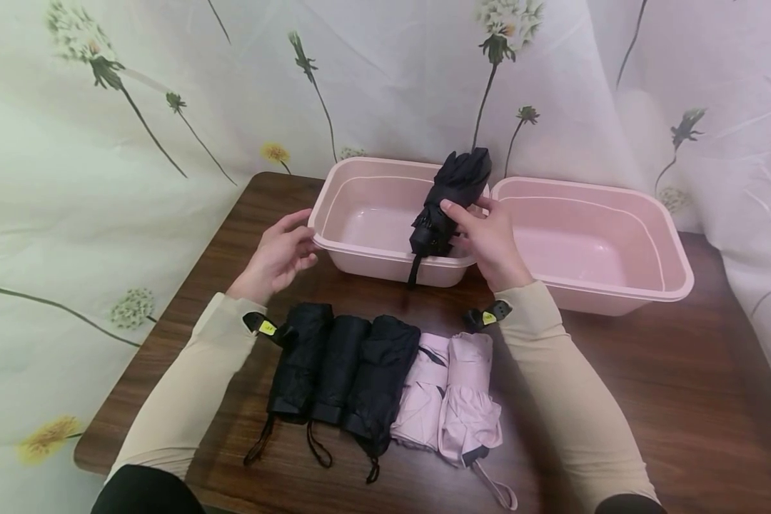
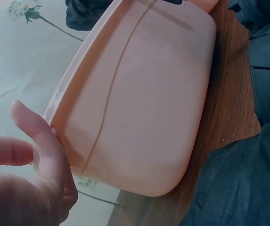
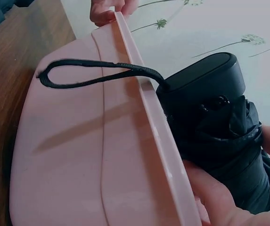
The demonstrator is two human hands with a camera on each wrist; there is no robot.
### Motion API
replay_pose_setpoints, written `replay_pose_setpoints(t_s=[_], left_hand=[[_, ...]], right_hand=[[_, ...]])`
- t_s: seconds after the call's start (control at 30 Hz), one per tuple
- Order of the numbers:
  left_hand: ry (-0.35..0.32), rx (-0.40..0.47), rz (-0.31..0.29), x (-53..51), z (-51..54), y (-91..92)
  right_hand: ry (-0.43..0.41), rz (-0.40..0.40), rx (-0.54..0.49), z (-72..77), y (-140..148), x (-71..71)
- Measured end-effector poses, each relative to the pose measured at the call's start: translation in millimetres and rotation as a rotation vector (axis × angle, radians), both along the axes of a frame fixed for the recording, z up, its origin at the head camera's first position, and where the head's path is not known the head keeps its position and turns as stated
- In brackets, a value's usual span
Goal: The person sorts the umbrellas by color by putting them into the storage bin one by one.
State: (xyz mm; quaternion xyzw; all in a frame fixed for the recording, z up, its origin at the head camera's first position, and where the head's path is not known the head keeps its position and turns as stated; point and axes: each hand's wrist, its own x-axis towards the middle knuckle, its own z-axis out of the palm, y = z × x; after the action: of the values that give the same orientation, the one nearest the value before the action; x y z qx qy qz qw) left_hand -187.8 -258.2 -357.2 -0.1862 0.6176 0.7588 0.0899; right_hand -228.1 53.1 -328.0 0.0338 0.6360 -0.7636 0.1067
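Wooden table (image 1: 655, 385), flowered cloth (image 1: 392, 78) behind. Left hand (image 1: 279, 255) grips the left bin (image 1: 379, 263) by its rim; right hand (image 1: 490, 239) grasps a black umbrella (image 1: 456, 187) over it.

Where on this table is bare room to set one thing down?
Bare table lies right of the right sleeve, in front of the right bin, whose visible floor is free. Crowded: front middle, where five umbrellas lie side by side, and the right end of the left bin, under the held umbrella.
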Motion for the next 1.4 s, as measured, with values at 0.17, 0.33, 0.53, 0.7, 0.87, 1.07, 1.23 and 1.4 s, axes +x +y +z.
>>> replay_pose_setpoints(t_s=[0.17,0.33,0.53,0.7,0.87,1.07,1.23,1.4], left_hand=[[0.000,-0.006,-0.003,0.7,0.6,2.3],[-0.006,-0.001,-0.004,0.6,0.6,3.5],[-0.009,0.022,-0.001,0.9,0.5,4.1],[-0.012,0.006,-0.005,1.3,0.8,4.0],[-0.005,0.001,-0.009,-1.2,1.0,4.9],[-0.022,-0.015,-0.011,-0.9,1.9,2.6],[-0.017,-0.004,-0.004,-0.5,1.6,1.0],[-0.020,-0.010,-0.003,1.0,2.5,-0.5]], right_hand=[[0.001,-0.002,0.006,-2.1,1.8,-0.4],[0.005,0.001,0.026,-3.5,2.9,-1.9],[0.002,-0.015,0.095,-3.4,4.7,-3.5],[-0.002,-0.009,0.121,-1.4,5.4,-2.0],[0.022,-0.028,0.111,2.3,10.9,1.8],[0.085,-0.046,0.112,9.6,17.7,12.0],[0.189,-0.010,0.251,20.9,30.6,22.5],[0.270,0.001,0.364,35.7,46.3,35.3]])
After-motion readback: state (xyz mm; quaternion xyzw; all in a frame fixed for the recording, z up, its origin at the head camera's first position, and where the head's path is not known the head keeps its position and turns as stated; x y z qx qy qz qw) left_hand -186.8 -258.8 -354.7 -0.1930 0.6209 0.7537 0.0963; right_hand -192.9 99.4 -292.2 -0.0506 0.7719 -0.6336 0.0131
